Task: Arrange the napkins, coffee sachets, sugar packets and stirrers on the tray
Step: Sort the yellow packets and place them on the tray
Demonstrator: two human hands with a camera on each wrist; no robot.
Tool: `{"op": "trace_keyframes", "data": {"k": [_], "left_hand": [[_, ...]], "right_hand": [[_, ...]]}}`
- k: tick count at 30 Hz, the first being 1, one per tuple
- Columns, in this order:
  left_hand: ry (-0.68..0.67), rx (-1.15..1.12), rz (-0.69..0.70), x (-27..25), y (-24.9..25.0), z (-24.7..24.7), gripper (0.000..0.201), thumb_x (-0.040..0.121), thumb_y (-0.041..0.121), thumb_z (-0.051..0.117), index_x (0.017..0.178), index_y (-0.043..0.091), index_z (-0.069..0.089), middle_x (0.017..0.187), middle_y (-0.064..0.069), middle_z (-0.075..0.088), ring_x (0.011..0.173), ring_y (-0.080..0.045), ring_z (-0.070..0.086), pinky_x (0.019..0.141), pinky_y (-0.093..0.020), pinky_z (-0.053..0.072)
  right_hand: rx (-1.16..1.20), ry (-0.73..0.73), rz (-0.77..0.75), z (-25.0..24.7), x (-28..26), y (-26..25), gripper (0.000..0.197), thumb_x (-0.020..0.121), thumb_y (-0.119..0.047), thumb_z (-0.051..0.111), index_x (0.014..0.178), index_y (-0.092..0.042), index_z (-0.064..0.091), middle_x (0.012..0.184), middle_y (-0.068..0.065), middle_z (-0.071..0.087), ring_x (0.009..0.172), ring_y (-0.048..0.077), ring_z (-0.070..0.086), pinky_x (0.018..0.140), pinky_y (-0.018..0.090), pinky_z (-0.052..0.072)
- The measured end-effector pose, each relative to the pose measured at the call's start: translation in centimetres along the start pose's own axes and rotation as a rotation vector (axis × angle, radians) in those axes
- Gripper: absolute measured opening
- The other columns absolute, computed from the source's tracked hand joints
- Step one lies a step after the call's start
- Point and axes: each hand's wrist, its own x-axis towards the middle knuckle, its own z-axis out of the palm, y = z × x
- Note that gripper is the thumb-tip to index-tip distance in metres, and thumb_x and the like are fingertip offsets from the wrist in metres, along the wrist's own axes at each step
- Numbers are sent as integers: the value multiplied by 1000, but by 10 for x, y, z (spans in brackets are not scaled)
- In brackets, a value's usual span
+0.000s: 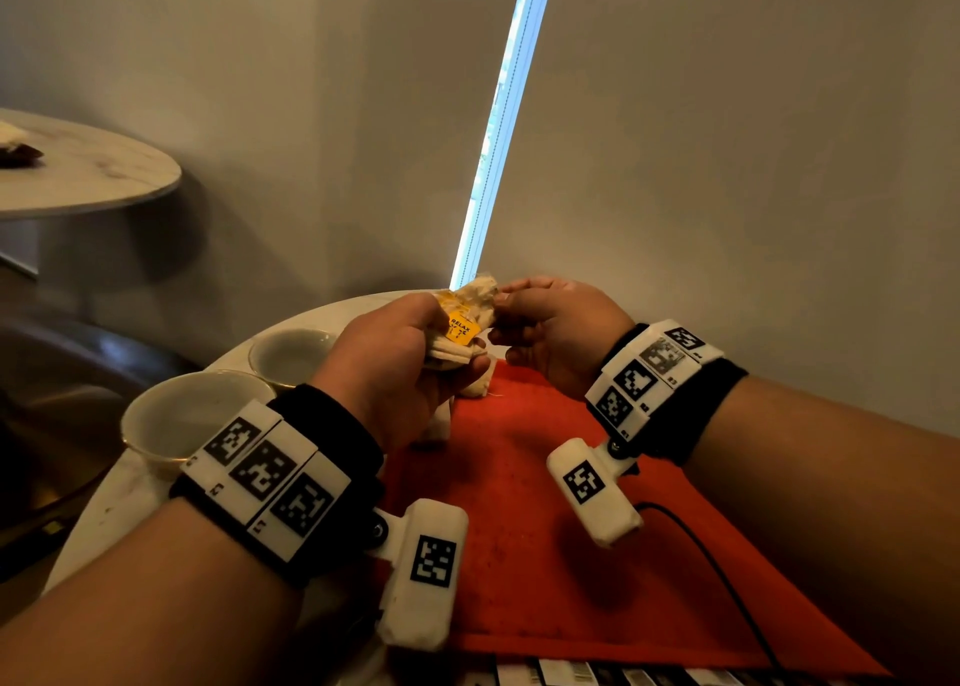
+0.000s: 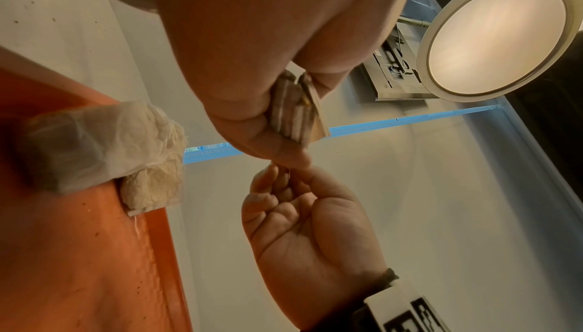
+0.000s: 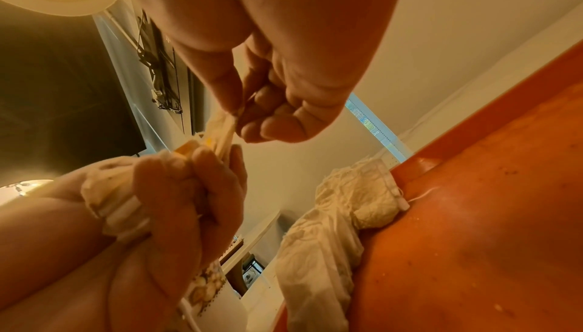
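My left hand (image 1: 387,360): closed round a bundle of tea-bag-like sachets (image 1: 457,329), held up over the far edge of the tray; one yellow tag in the bundle read RELAX.
My right hand (image 1: 558,329): thumb and forefinger pinched one sachet at the top of that bundle; the other fingers curled loosely underneath.
Tray (image 1: 571,529): red, flat, lying on the table straight in front of me, its near edge toward my body; small specks showed on its surface.
Sachets on the tray (image 2: 104,143): a crumpled pale heap at the tray's far left corner, partly hanging over the rim.
Table (image 1: 119,498): round, pale and marbled, with the tray filling its middle and right part.
Cups: two white ones near the table's left edge, one nearer me (image 1: 192,417), one farther (image 1: 291,355), both left of the tray.
Near edge: a row of packets with barcodes (image 1: 597,677) just past the tray's near rim; I could not tell what kind.
Cable (image 1: 727,576): black, running over the tray's right part.
Room: plain grey wall ahead, with a bright strip of daylight (image 1: 501,113) beside a blind; a second round table (image 1: 88,170) stood off to the left; a round ceiling lamp (image 2: 501,33) glowed overhead.
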Motion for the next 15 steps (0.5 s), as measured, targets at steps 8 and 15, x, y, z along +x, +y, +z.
{"op": "trace_keyframes", "data": {"k": [8, 15], "left_hand": [[6, -21, -30, 3, -1, -2, 32, 95, 6, 46, 124, -6, 49, 101, -25, 60, 81, -27, 65, 55, -29, 60], [37, -30, -5, 2, 0, -1, 10, 97, 5, 45, 100, -4, 50, 88, -21, 57, 76, -26, 62, 55, -28, 60]], "right_hand": [[76, 44, -63, 0, 2, -3, 8, 93, -5, 58, 90, -6, 65, 77, 13, 65, 65, 20, 62, 57, 29, 47], [110, 124, -109, -6, 11, -6, 9, 97, -6, 54, 92, -7, 62, 68, 7, 63, 56, 16, 58, 51, 25, 44]]}}
